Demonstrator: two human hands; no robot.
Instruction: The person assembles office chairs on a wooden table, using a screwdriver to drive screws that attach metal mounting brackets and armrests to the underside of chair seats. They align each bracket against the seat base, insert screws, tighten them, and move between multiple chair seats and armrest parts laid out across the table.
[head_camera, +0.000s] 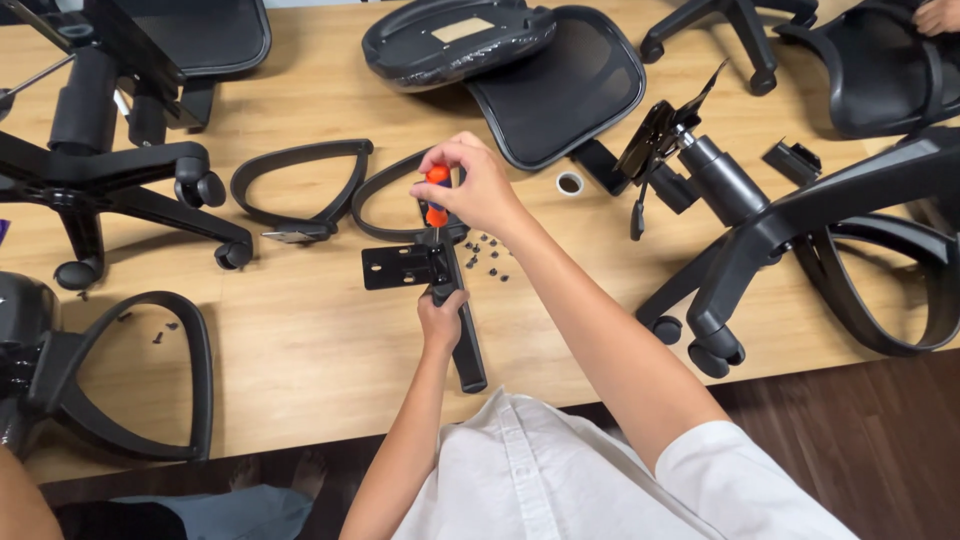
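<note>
A screw is judged to be in driving: the orange-handled screwdriver (437, 196) is gripped upright by the right hand (478, 186) over the black bracket (402, 266) at table centre, its bar (466, 335) clasped by the left hand (441, 318), with loose screws (487, 255) at three o'clock needed for the next fastening.

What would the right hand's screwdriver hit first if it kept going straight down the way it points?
The right hand holds the orange screwdriver tip-down. Straight on, it likely meets the black metal bracket, steadied by the left hand. Exact contact point is hard to judge.
</note>
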